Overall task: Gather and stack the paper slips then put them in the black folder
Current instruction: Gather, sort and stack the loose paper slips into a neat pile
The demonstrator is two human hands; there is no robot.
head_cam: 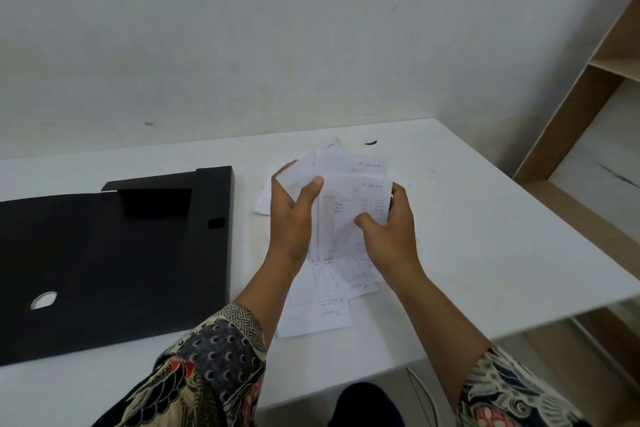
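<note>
Above white table (485,218): both hands, left hand (294,215), right hand (389,229), fingers gripping fanned, printed paper slips (346,191); black folder (114,253) open.

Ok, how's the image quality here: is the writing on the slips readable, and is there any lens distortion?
Head view: lighting is soft and even, with no glare; the paper slips held by the left hand and right hand are washed out, their writing too faint to read; the white table edges bow from wide-angle distortion; the black folder shows little surface detail.

white table (485,218) against a pale wall (242,28); wooden shelf unit (568,121) stands at its right
</note>
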